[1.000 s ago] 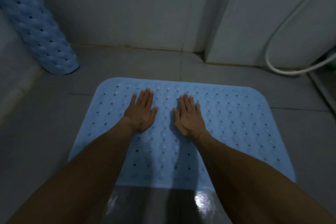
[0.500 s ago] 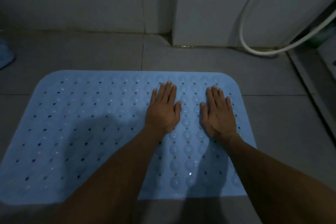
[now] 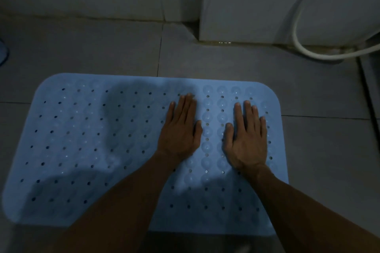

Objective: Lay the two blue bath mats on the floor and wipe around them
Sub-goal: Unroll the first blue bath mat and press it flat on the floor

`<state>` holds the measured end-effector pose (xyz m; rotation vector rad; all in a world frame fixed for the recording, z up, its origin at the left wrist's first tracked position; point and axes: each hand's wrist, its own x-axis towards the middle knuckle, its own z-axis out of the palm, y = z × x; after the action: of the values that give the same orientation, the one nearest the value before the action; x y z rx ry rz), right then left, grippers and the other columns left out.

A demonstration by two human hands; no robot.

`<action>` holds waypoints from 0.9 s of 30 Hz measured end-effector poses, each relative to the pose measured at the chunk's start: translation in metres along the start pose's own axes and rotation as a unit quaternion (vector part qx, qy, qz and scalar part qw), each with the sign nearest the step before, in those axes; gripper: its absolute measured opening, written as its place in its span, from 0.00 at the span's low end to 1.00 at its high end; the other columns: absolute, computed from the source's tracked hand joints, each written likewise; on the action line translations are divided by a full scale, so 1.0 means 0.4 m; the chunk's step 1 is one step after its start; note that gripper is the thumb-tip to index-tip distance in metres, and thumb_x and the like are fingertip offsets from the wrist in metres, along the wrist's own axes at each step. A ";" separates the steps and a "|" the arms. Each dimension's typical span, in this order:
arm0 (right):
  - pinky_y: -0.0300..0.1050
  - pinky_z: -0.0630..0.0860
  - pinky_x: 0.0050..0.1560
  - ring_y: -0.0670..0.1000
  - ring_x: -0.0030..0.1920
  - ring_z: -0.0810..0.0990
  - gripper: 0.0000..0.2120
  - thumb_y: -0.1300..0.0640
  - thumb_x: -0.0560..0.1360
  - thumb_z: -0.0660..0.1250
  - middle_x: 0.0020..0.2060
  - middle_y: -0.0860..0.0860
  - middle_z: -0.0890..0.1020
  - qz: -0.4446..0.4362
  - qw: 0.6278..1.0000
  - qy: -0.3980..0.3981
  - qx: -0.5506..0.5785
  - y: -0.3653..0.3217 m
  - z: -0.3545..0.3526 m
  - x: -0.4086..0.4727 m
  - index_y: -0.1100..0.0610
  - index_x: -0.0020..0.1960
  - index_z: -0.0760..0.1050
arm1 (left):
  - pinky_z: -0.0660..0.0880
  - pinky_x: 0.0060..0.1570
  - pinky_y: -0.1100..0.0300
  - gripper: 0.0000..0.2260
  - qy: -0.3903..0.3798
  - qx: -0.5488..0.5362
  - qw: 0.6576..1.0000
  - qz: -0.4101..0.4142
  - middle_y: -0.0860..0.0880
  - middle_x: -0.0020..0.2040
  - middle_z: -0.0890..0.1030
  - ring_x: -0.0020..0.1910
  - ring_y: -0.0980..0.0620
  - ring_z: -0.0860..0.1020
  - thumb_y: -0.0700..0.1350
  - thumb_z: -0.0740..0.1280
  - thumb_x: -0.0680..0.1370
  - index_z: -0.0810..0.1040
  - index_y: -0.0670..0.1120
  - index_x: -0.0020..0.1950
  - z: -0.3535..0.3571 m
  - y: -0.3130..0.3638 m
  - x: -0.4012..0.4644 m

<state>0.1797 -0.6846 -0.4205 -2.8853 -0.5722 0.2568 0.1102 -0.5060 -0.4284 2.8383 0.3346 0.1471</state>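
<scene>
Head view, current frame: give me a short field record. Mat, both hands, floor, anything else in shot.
mat: blue bath mat, flat on the floor, rounded corners, rows of small holes
left hand: left hand palm down on the mat, fingers straight and together
right hand: right hand palm down on the mat near its right edge, fingers straight
hand spacing: apart, a strip of mat between them
floor: grey tiles
hose: white hose looping at the wall base, upper right
second mat: only a blue sliver at the left edge; cannot identify it
</scene>
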 end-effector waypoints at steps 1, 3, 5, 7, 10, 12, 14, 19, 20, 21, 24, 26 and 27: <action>0.56 0.42 0.79 0.51 0.80 0.39 0.30 0.42 0.82 0.43 0.81 0.51 0.43 0.001 1.000 -0.001 -0.002 -0.001 -0.003 0.001 0.50 0.81 0.42 | 0.55 0.75 0.43 0.27 -0.001 0.001 1.000 0.000 0.41 0.78 0.59 0.78 0.44 0.55 0.49 0.54 0.81 0.61 0.36 0.76 0.001 -0.001 0.001; 0.56 0.42 0.79 0.51 0.80 0.39 0.31 0.42 0.82 0.43 0.81 0.52 0.44 0.000 1.000 -0.005 -0.009 -0.002 -0.007 0.002 0.51 0.81 0.43 | 0.55 0.75 0.43 0.27 -0.002 0.000 1.000 0.000 0.41 0.78 0.58 0.78 0.45 0.54 0.49 0.54 0.81 0.60 0.37 0.76 0.000 -0.002 0.001; 0.56 0.42 0.79 0.52 0.80 0.40 0.31 0.42 0.82 0.42 0.81 0.53 0.45 -0.004 1.000 -0.011 -0.010 -0.004 -0.008 0.004 0.52 0.81 0.44 | 0.54 0.75 0.43 0.27 -0.006 0.002 1.000 -0.001 0.41 0.78 0.57 0.79 0.45 0.53 0.48 0.54 0.81 0.59 0.37 0.77 0.000 -0.004 0.001; 0.56 0.43 0.79 0.52 0.80 0.41 0.30 0.43 0.82 0.44 0.81 0.53 0.46 -0.007 1.000 -0.004 -0.002 -0.004 -0.009 0.003 0.53 0.81 0.46 | 0.53 0.75 0.43 0.27 -0.008 0.002 1.000 -0.002 0.42 0.79 0.57 0.79 0.46 0.53 0.48 0.55 0.80 0.59 0.37 0.77 -0.004 -0.002 0.004; 0.57 0.48 0.79 0.54 0.80 0.46 0.29 0.47 0.83 0.49 0.80 0.56 0.52 -0.019 0.999 0.040 -0.006 0.001 -0.011 -0.002 0.56 0.81 0.52 | 0.54 0.75 0.43 0.27 -0.009 0.001 1.000 -0.003 0.42 0.78 0.57 0.79 0.46 0.53 0.47 0.54 0.80 0.59 0.37 0.77 -0.009 0.002 0.008; 0.58 0.50 0.78 0.55 0.80 0.48 0.29 0.48 0.83 0.51 0.80 0.58 0.54 -0.034 0.998 0.058 -0.014 0.004 -0.013 -0.006 0.57 0.80 0.54 | 0.53 0.76 0.44 0.27 -0.011 0.001 1.000 -0.003 0.42 0.79 0.57 0.79 0.46 0.52 0.47 0.54 0.80 0.59 0.38 0.77 -0.010 0.003 0.007; 0.58 0.48 0.79 0.54 0.80 0.46 0.29 0.48 0.83 0.51 0.80 0.57 0.52 -0.035 0.998 0.042 -0.010 0.003 -0.015 -0.006 0.57 0.81 0.52 | 0.52 0.76 0.44 0.27 -0.014 0.005 1.000 -0.003 0.42 0.79 0.56 0.79 0.46 0.51 0.47 0.54 0.80 0.58 0.38 0.77 -0.011 0.004 0.004; 0.56 0.44 0.79 0.51 0.80 0.41 0.30 0.45 0.83 0.47 0.81 0.53 0.47 -0.014 1.000 0.011 -0.006 -0.004 -0.012 -0.002 0.54 0.81 0.45 | 0.51 0.76 0.43 0.27 -0.018 0.020 1.000 0.005 0.41 0.79 0.55 0.79 0.45 0.51 0.48 0.51 0.81 0.56 0.37 0.78 -0.005 0.000 0.000; 0.56 0.44 0.79 0.51 0.80 0.41 0.30 0.44 0.83 0.46 0.81 0.53 0.46 -0.015 1.000 0.009 -0.008 -0.004 -0.011 -0.002 0.54 0.81 0.44 | 0.51 0.76 0.43 0.27 -0.020 0.021 1.000 0.004 0.41 0.79 0.54 0.79 0.45 0.50 0.48 0.50 0.81 0.55 0.38 0.78 -0.003 -0.001 -0.002; 0.56 0.43 0.79 0.51 0.80 0.40 0.30 0.44 0.83 0.45 0.81 0.53 0.45 -0.015 1.000 0.006 -0.009 -0.003 -0.009 -0.003 0.53 0.81 0.43 | 0.50 0.76 0.44 0.27 -0.022 0.023 0.999 0.001 0.41 0.79 0.53 0.79 0.45 0.49 0.49 0.49 0.82 0.53 0.38 0.78 -0.001 0.000 -0.003; 0.56 0.42 0.79 0.50 0.80 0.39 0.30 0.43 0.83 0.44 0.81 0.52 0.44 -0.014 1.000 0.004 -0.010 -0.003 -0.005 -0.006 0.53 0.81 0.42 | 0.49 0.76 0.45 0.28 -0.013 0.024 1.000 0.002 0.42 0.79 0.53 0.79 0.44 0.50 0.52 0.49 0.82 0.53 0.38 0.79 -0.001 0.002 -0.007; 0.56 0.42 0.79 0.51 0.80 0.40 0.31 0.42 0.83 0.43 0.81 0.52 0.45 -0.017 1.000 0.011 -0.009 -0.005 -0.005 -0.008 0.53 0.81 0.43 | 0.50 0.76 0.45 0.29 -0.010 0.025 1.000 0.008 0.41 0.79 0.56 0.78 0.44 0.53 0.54 0.50 0.82 0.56 0.38 0.78 0.002 -0.003 -0.011; 0.55 0.42 0.79 0.51 0.80 0.41 0.31 0.42 0.83 0.43 0.81 0.52 0.45 -0.020 1.000 0.011 -0.008 -0.006 -0.007 -0.008 0.53 0.81 0.43 | 0.51 0.76 0.45 0.29 -0.008 0.022 1.000 0.010 0.41 0.78 0.58 0.78 0.44 0.55 0.55 0.51 0.82 0.57 0.38 0.78 0.004 -0.007 -0.010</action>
<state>0.1764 -0.6841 -0.4169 -2.8845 -0.6288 0.2165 0.1059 -0.5047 -0.4309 2.8861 0.3110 0.1230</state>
